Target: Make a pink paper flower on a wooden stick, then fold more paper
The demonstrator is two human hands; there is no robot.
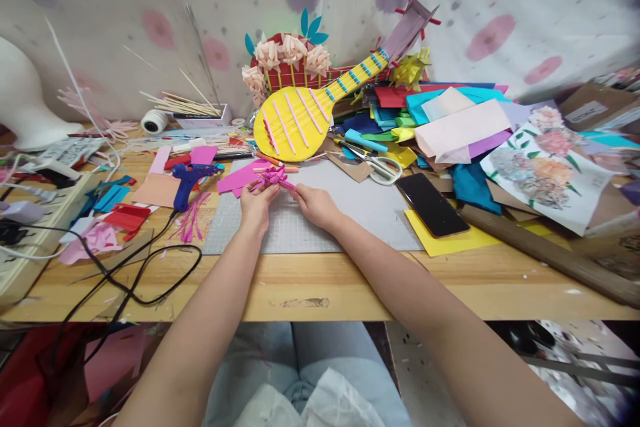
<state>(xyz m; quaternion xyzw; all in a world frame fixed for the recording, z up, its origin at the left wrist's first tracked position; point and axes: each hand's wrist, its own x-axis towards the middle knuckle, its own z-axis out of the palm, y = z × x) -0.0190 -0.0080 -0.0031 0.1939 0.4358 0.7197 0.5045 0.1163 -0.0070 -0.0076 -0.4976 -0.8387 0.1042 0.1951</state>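
Note:
Both my hands meet over a grey cutting mat (350, 213) on a wooden table. My left hand (257, 205) is closed, pinching the base of a small magenta paper flower (273, 177) with curled strips. My right hand (315, 203) is closed too, its fingertips gripping a strip at the flower's right side. The flower is held just above the mat's far edge. A blue glue gun (189, 180) lies to the left of my left hand.
A yellow paper guitar (300, 117) leans behind the mat, with a basket of paper roses (287, 60). Scissors (383, 168), a black phone (431, 203) and a heap of coloured paper (445, 120) lie right. Black cables (125, 280) and scraps lie left.

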